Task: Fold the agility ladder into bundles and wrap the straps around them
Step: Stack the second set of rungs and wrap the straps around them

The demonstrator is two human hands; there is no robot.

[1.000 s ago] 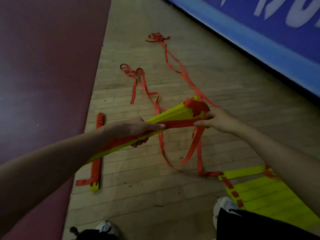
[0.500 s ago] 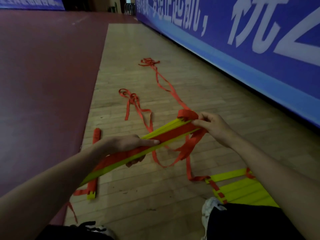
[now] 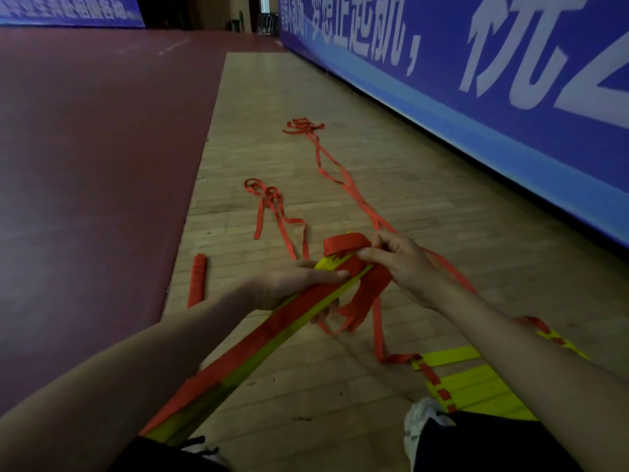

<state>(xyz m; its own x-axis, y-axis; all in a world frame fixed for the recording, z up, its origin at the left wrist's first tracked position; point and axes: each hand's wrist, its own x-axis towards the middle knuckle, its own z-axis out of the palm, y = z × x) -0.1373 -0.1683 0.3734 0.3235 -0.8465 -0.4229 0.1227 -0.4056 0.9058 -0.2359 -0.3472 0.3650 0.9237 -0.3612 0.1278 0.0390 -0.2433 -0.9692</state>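
At centre frame, we log item one: a bundle [image 3: 282, 337] of stacked yellow rungs, lifted off the wooden floor [image 3: 340, 420] and running from lower left toward the middle. Our left hand [image 3: 292, 284] grips it at mid-length, thumb laid along the top, fingers curled underneath. Our right hand [image 3: 405, 264] pinches the red strap [image 3: 343, 241] at the bundle's far end, where one turn lies over the rungs. More of the strap hangs slack below in loops.

Item two, left of centre: a wrapped bundle [image 3: 198, 281], wholly bound in red, lying on the floor by the edge of the maroon surface [image 3: 85, 165]. We judge this one finished.

Item three, lower right: unfolded rungs [image 3: 476, 383], yellow, flat on the floor, joined by red webbing, beside a white shoe [image 3: 420, 424]. Not yet gathered.

Item four, upper middle: loose straps [image 3: 272, 202], trailing away in two tangled runs. Not yet wound.

Progress, as we judge it: one bundle done, a second barely into its wrapping, at least one section left to fold.

Writing: banner [image 3: 510, 137], blue, along the right of the frame. It carries large white Chinese characters, of which "起航" and a comma read fairly well; the rest are blurred or cropped. We find no brand on the ladder.
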